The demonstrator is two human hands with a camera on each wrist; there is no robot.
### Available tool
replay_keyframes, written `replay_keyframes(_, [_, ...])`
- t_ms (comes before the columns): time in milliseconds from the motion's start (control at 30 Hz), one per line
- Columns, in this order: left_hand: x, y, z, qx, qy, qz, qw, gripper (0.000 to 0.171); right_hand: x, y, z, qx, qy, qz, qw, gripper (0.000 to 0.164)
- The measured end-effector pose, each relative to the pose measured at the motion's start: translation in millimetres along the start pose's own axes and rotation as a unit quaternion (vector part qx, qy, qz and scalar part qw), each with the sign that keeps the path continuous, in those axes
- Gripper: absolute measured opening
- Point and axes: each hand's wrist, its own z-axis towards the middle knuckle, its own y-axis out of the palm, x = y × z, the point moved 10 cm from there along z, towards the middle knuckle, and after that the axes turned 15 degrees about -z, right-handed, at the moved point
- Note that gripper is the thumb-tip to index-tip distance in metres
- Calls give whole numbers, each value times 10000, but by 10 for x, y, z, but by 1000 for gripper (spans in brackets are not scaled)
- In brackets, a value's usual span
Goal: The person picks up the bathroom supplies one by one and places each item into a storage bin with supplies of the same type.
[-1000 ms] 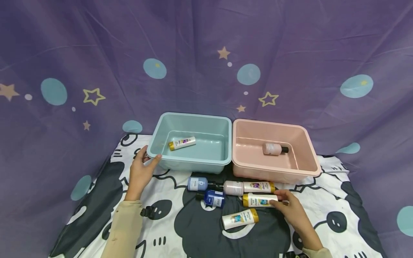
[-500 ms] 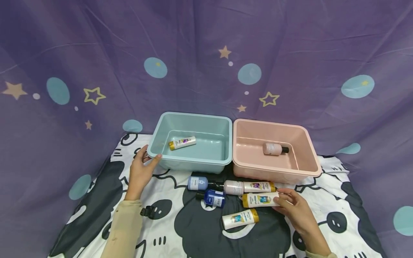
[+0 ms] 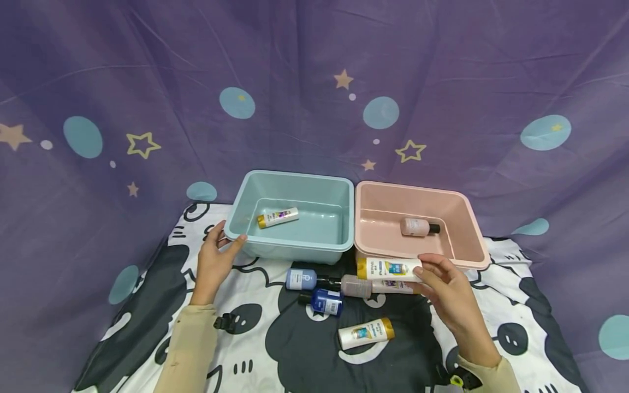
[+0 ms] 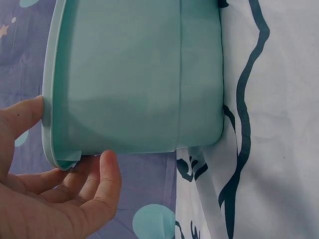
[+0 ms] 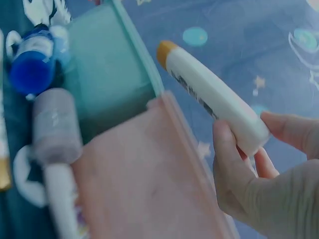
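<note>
Raised since the earlier frame, the white bottle [image 3: 390, 269] is pinched by its uncapped end in the right hand's grip [image 3: 447, 289], crosswise before the pink bin [image 3: 413, 199], gold cap [image 3: 361, 268] pointing left.

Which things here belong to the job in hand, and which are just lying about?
In the job:
white gold-capped bottle, held by the right hand
turquoise bin, gripped by the left hand
pink bin, probably, with the pink bottle inside
five loose bottles, probably

Apparently just surroundings:
patterned cloth
purple backdrop
</note>
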Motion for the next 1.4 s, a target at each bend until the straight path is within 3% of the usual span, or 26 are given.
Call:
replay_keyframes(333, [-16,-9,1,44,40,-3,10000,79,-475,435,607,-151,-156,536,9983,29])
replay_keyframes(767, [-10,-21,10,-61,-21,-26,10000,81,-721,1138,1559,-216,-83,541,9983,30])
replay_keyframes(967, [-35,-8,-8,-67,-240,-199,9995,79,-667,1396,1927,-234,195,502,9983,42])
replay_keyframes(1233, [-25,23,-18,-98,-205,-249,9994,80,-452,1569,2220,-82,501,467,9976,23])
replay_keyframes(1400, [-53,40,-11,-101,-196,-304,9993,80,-331,1616,2280,9,662,187,9976,24])
